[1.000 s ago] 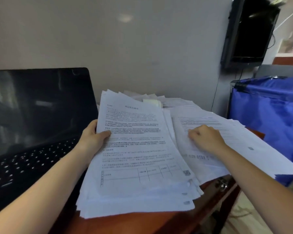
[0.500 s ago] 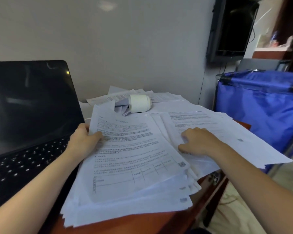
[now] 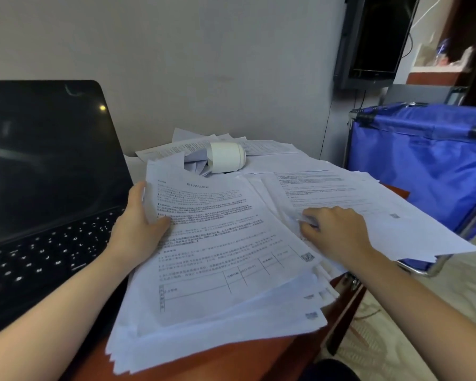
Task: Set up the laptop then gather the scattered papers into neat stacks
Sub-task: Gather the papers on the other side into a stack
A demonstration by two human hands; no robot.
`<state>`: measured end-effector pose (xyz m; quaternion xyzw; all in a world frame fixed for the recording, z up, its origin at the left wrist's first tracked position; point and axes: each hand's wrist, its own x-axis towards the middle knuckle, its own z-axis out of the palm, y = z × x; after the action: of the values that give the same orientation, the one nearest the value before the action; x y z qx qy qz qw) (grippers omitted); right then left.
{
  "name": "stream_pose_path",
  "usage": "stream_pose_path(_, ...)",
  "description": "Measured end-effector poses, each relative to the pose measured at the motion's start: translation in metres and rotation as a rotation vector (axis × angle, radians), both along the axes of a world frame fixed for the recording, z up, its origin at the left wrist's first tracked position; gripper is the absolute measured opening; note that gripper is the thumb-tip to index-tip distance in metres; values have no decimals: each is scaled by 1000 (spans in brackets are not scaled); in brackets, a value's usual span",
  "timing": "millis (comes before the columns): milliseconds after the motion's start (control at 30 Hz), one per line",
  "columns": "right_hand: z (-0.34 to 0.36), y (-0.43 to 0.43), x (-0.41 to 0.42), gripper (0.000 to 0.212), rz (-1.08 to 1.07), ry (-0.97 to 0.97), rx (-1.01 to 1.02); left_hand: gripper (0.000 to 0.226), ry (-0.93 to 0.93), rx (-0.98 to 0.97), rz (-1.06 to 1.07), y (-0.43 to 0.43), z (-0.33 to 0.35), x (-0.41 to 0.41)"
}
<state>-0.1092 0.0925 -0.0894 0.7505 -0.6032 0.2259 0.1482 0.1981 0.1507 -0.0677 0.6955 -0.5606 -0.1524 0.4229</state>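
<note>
Gathering of papers beside the open laptop (image 3: 39, 174), whose dark screen stands upright and whose keyboard lies flat at the left of the desk (image 3: 231, 361); the set-up step appears complete. Compared with one second earlier, the gathered stack (image 3: 226, 270) has been lowered from its raised tilt, so that a white jar (image 3: 226, 160) lying on its side among crumpled sheets at the back of the desk is now exposed. The right grip (image 3: 338, 232) has drawn in from the middle of the loose sheets (image 3: 368, 199) to their near-left edge, just beside the stack. The shift suggests that the next batch is about to be pulled across and added. The left grip (image 3: 138, 229) clasps the stack's left edge, thumb on the top page, fingers hidden beneath. The right grip has its fingers curled over the edge of the loose sheets and appears to pinch them. The stack lies at the desk's centre, touching the laptop's right side. It is thick, white and printed with text and a ruled table, and its lower edges are fanned and uneven, overhanging the desk's front right. The loose sheets spread to the right, past the desk's edge towards a blue cart (image 3: 423, 166). Squaring is judged still outstanding.
</note>
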Motion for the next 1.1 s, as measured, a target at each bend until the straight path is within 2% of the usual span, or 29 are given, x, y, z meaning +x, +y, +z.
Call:
stream_pose_path(267,-8,-1,-4,39,2,-208,-116,71,5,-19,3,1,-1,-1)
stream_pose_path(400,-6,6,-5,40,308,-341,-218,68,-8,-45,0,2,-1,-2)
stream_pose_path(533,-6,5,-5,48,378,-476,-3,63,-29,-71,-5,5,1,-3)
stream_pose_path(600,-6,4,-5,48,340,-468,87,63,-29,-71,-7,5,0,-3)
stream_pose_path(667,-4,3,-5,37,299,-419,124,65,-23,-69,-6,5,0,-2)
stream_pose_path(767,-1,2,-8,44,280,-477,205,66,-14,-62,-1,3,-1,-2)
stream_pose_path(833,-2,2,-8,42,262,-443,228,68,-2,-56,-3,3,-2,-1)
stream_pose_path(900,-6,4,-6,36,227,-351,196,73,9,-62,-24,3,-1,0)
stream_pose_path(1000,-4,8,-6,26,95,-293,29,75,-6,-47,-48,2,0,2)
stream_pose_path(1067,9,13,-8,18,60,-302,-122,61,-17,-41,-20,2,0,2)
stream_pose_path(1100,19,17,-7,21,69,-310,-200,52,-3,-44,-12,2,0,1)
